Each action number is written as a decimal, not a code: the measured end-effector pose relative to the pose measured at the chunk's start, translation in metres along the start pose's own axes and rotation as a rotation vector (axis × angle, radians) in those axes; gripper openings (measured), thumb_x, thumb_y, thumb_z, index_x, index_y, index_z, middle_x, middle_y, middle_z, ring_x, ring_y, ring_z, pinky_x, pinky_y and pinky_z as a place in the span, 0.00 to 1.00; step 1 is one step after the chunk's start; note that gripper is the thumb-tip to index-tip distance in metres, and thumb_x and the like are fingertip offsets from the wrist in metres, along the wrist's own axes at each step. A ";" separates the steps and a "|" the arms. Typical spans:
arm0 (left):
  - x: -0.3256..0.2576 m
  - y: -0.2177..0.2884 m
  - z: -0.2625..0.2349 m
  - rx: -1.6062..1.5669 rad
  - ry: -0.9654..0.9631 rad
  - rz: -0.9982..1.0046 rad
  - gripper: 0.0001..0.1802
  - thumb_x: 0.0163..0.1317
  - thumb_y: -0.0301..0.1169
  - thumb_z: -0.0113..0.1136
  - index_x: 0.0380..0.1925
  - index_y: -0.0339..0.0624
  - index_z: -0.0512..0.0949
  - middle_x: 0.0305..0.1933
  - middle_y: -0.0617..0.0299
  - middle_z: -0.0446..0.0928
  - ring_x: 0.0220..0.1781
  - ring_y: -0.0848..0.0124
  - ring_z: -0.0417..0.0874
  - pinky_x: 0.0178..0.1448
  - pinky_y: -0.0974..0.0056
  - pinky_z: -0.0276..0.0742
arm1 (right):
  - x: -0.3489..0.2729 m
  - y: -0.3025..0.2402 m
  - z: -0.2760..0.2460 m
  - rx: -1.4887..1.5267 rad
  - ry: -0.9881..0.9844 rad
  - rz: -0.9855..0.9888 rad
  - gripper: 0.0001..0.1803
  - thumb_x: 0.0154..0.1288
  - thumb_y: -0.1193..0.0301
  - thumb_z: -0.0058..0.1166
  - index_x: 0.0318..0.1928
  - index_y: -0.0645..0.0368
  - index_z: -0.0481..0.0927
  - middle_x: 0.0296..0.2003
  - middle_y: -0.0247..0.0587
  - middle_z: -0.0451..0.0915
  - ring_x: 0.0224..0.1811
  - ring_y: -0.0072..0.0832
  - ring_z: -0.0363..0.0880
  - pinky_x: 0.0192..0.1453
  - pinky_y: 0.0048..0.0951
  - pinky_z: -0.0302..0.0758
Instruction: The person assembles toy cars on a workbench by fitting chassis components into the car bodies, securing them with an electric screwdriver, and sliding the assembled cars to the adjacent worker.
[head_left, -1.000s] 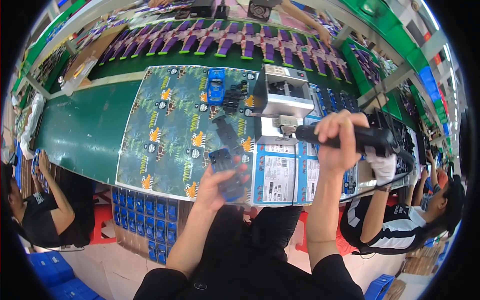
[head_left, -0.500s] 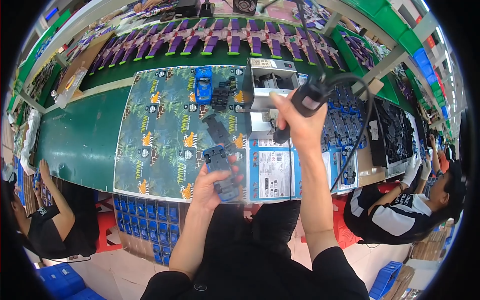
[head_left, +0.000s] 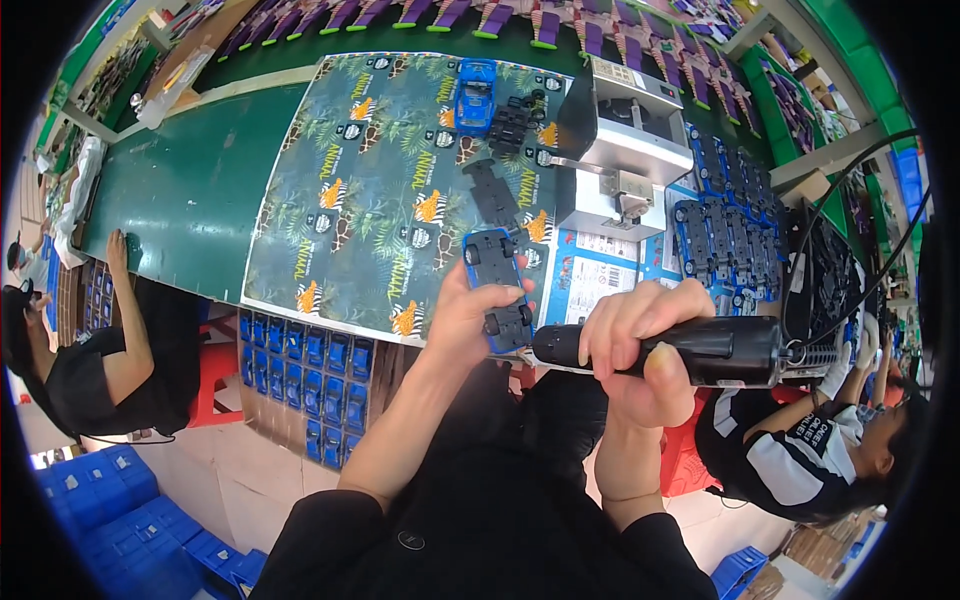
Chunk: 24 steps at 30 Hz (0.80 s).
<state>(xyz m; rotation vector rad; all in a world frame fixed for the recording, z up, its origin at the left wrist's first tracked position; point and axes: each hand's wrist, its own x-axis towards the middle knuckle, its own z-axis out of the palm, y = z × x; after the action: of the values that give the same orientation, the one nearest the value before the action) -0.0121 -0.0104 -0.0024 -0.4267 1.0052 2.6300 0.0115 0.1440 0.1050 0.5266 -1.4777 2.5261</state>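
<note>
Two hands worked above the near edge of the table (head_left: 180, 200). Right hand (head_left: 640, 345) was clenched around a black electric screwdriver (head_left: 700, 350): rigid, fairly weighty, corded, best gripped mid-barrel. Left hand (head_left: 470, 320) grasped a blue toy car (head_left: 497, 290), underside up, by its sides; light, stiff plastic, likely slippery, wheels loose. Far off lay another blue car (head_left: 475, 95) and black chassis parts (head_left: 510, 125).
</note>
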 end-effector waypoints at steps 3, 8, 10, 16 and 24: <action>-0.001 0.000 0.000 -0.003 -0.002 -0.007 0.31 0.49 0.14 0.59 0.57 0.40 0.69 0.51 0.56 0.77 0.45 0.64 0.83 0.43 0.57 0.84 | -0.002 0.003 0.001 -0.024 -0.005 0.016 0.14 0.63 0.66 0.59 0.39 0.60 0.70 0.22 0.38 0.71 0.17 0.26 0.70 0.25 0.30 0.73; 0.000 0.001 -0.002 -0.012 0.004 -0.025 0.30 0.48 0.15 0.59 0.56 0.39 0.69 0.49 0.56 0.78 0.45 0.64 0.83 0.44 0.57 0.84 | -0.002 0.000 0.011 0.093 0.059 0.189 0.14 0.55 0.76 0.66 0.33 0.61 0.71 0.24 0.40 0.74 0.25 0.28 0.74 0.31 0.29 0.74; 0.002 0.003 -0.004 -0.035 0.005 -0.042 0.30 0.48 0.15 0.59 0.55 0.38 0.70 0.49 0.56 0.78 0.44 0.64 0.83 0.44 0.57 0.83 | 0.003 0.009 0.006 0.124 -0.007 0.182 0.14 0.52 0.77 0.68 0.31 0.61 0.71 0.24 0.40 0.74 0.24 0.28 0.74 0.30 0.28 0.74; 0.006 0.004 -0.004 -0.115 -0.002 -0.148 0.28 0.46 0.15 0.57 0.52 0.37 0.72 0.46 0.55 0.79 0.42 0.64 0.83 0.45 0.57 0.82 | 0.018 0.024 -0.004 0.003 -0.419 -0.032 0.17 0.47 0.76 0.71 0.32 0.61 0.72 0.19 0.38 0.76 0.16 0.27 0.75 0.22 0.27 0.76; 0.007 0.005 -0.004 -0.135 0.004 -0.159 0.27 0.47 0.15 0.57 0.52 0.39 0.73 0.45 0.56 0.80 0.40 0.64 0.83 0.44 0.58 0.82 | 0.016 0.028 -0.001 0.026 -0.348 -0.001 0.18 0.50 0.75 0.70 0.34 0.61 0.72 0.19 0.37 0.74 0.15 0.25 0.71 0.21 0.27 0.74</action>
<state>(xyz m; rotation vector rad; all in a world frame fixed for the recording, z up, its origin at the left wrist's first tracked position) -0.0201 -0.0159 -0.0049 -0.5199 0.7634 2.5627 -0.0126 0.1306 0.0885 1.0134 -1.5472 2.5512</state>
